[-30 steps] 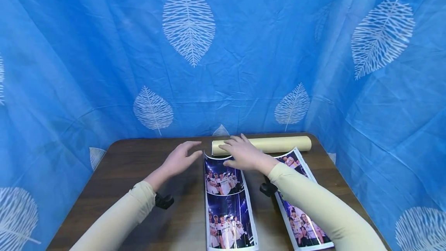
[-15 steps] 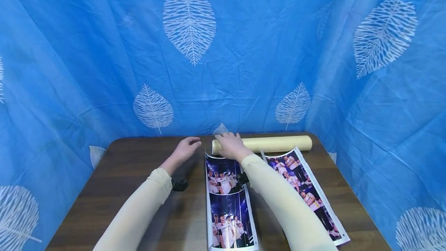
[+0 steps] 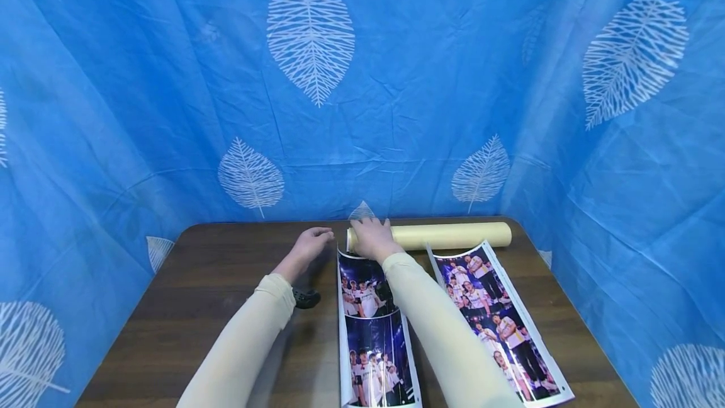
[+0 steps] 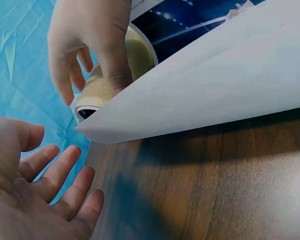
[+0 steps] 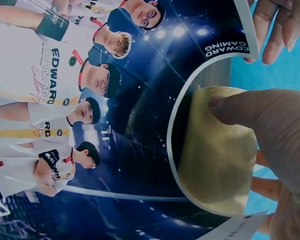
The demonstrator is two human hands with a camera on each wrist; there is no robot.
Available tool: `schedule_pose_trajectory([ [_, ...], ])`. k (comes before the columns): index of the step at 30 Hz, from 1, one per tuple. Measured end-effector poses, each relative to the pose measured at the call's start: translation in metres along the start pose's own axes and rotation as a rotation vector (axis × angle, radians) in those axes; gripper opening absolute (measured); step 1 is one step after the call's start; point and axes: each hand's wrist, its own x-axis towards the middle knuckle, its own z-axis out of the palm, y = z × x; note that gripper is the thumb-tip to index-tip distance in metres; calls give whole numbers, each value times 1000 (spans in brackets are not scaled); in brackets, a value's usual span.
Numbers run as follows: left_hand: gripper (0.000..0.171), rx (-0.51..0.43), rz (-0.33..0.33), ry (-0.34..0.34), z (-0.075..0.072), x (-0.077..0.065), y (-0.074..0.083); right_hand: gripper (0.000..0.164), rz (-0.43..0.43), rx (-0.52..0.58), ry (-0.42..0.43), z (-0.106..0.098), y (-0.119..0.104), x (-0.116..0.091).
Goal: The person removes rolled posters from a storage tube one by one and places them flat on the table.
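Note:
A long pale yellow roll lies across the back of the table; it looks gold in the right wrist view. My right hand grips its left end, the thumb on the near side and the fingers round the far side. My left hand is beside that end, apart from it, with relaxed fingers and nothing held. Below the right hand lies a glossy photo poster of people in white shirts. Its far edge curls up by the roll, and the left wrist view shows its white underside.
A second photo poster lies slanted on the right, its left edge curling up. Both lie on the dark wooden table. A blue curtain with white leaf prints hangs close behind the table and along its sides.
My right hand has moved left and away from me, from above the near poster onto the roll's left end, and now grips it. My left hand has moved slightly right.

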Motion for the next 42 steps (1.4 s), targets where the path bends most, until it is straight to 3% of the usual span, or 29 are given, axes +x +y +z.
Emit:
schedule_pose_trajectory([
  [13, 39, -46, -39, 13, 19, 5, -9, 63, 31, 23, 7, 20, 6, -2],
  [23, 30, -133, -110, 45, 33, 15, -8, 60, 1, 64, 20, 18, 3, 1],
  [29, 25, -135, -114, 48, 36, 19, -1, 60, 2, 42, 24, 20, 2, 5],
  [35, 24, -140, -108, 39, 37, 22, 4, 58, -6, 27, 79, 24, 4, 9],
  [42, 24, -106, -105, 23, 37, 28, 2, 55, 29, 31, 61, 17, 0, 8],
])
